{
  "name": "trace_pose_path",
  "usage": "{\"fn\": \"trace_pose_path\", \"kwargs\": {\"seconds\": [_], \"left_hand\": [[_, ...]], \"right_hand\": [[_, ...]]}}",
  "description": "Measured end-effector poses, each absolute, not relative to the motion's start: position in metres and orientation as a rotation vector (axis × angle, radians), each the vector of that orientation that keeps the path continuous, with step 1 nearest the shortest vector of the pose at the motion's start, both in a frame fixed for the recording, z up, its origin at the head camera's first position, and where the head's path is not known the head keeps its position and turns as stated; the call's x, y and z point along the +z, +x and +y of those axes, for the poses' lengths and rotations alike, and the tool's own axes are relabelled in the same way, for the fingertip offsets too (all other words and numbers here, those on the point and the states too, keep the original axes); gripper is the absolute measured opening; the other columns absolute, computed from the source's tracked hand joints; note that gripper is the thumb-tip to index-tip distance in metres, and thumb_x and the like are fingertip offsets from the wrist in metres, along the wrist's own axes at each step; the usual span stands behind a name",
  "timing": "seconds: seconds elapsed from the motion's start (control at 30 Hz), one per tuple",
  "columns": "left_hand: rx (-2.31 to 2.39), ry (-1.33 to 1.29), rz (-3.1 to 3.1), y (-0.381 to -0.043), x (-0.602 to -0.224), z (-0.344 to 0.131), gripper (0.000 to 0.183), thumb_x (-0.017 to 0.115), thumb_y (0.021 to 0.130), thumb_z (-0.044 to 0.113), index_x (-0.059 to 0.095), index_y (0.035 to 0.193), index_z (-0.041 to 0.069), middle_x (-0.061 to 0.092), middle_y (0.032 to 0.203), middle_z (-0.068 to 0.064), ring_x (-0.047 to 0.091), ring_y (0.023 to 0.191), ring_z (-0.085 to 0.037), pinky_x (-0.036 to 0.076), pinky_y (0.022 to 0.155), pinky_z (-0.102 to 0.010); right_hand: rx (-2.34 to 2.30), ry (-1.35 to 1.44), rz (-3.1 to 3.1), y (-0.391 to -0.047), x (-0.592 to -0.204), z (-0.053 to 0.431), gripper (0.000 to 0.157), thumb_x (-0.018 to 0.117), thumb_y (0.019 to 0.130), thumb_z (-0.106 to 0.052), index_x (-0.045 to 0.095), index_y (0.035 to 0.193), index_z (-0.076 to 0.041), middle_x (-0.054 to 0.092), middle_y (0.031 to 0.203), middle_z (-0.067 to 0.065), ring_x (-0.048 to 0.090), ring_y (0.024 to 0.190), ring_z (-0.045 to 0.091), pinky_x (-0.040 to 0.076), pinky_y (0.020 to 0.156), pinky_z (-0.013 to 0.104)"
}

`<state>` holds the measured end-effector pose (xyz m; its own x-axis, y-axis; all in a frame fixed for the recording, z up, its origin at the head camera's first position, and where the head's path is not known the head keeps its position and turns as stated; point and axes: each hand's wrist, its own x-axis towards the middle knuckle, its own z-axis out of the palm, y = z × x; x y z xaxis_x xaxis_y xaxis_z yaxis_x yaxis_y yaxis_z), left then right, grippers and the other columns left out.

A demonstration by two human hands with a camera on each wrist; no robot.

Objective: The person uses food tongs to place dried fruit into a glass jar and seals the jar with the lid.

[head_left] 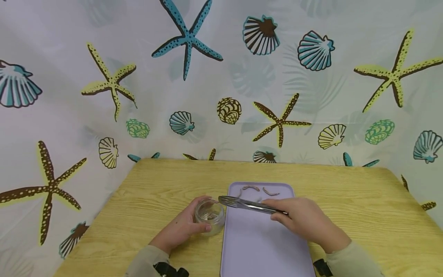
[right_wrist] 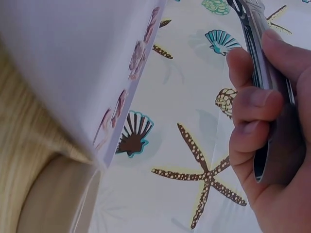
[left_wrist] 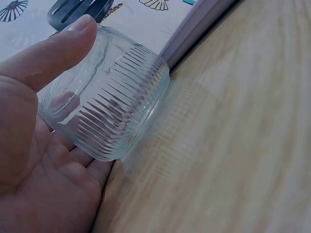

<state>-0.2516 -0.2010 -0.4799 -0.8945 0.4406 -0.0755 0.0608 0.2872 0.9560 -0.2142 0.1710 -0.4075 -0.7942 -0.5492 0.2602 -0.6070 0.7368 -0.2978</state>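
Pinkish-brown strips [head_left: 250,187] lie around twelve o'clock on the lilac tray [head_left: 266,246], so work seems unfinished. At the tray's nine o'clock, the left hand [head_left: 185,226] grips a glass jar [head_left: 210,216]; the right hand [head_left: 306,218] grips metal tongs [head_left: 249,204], tips near its mouth. Whether jar or tips hold any strip, I cannot tell.

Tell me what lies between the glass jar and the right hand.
In the head view, metal tongs span the gap from the right hand to near the glass jar, with part of the purple tray beneath them.
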Motion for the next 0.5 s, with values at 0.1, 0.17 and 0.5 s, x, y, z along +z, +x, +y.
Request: {"fn": "trace_pose_path", "kwargs": {"seconds": [0.1,0.17,0.5], "left_hand": [[1.635,0.435,2.243,-0.251,-0.479,-0.201,0.086,0.085,0.083,0.030,0.035,0.153,0.023,0.045,0.152,-0.003,0.041,0.138,-0.026,0.023,0.115,-0.051],[1.631,0.426,2.252,-0.250,-0.479,-0.201,0.086,0.085,0.083,0.030,0.035,0.153,0.023,0.043,0.152,-0.004,0.041,0.138,-0.027,0.021,0.116,-0.053],[1.634,0.429,2.242,-0.249,-0.479,-0.201,0.086,0.084,0.085,0.026,0.033,0.154,0.023,0.041,0.153,-0.007,0.043,0.136,-0.027,0.024,0.114,-0.052]], "right_hand": [[0.546,0.967,-2.775,-0.214,-0.407,0.163,0.042,0.066,0.097,-0.042,0.064,0.138,-0.036,0.069,0.124,-0.011,0.054,0.074,0.001,0.042,0.061,0.025],[0.539,0.989,-2.761,-0.215,-0.406,0.158,0.042,0.066,0.097,-0.042,0.064,0.138,-0.036,0.069,0.125,-0.011,0.056,0.080,0.001,0.042,0.063,0.025],[0.538,1.039,-2.679,-0.217,-0.408,0.148,0.042,0.068,0.096,-0.037,0.065,0.138,-0.032,0.071,0.120,-0.010,0.069,0.099,0.009,0.047,0.065,0.027]]}}
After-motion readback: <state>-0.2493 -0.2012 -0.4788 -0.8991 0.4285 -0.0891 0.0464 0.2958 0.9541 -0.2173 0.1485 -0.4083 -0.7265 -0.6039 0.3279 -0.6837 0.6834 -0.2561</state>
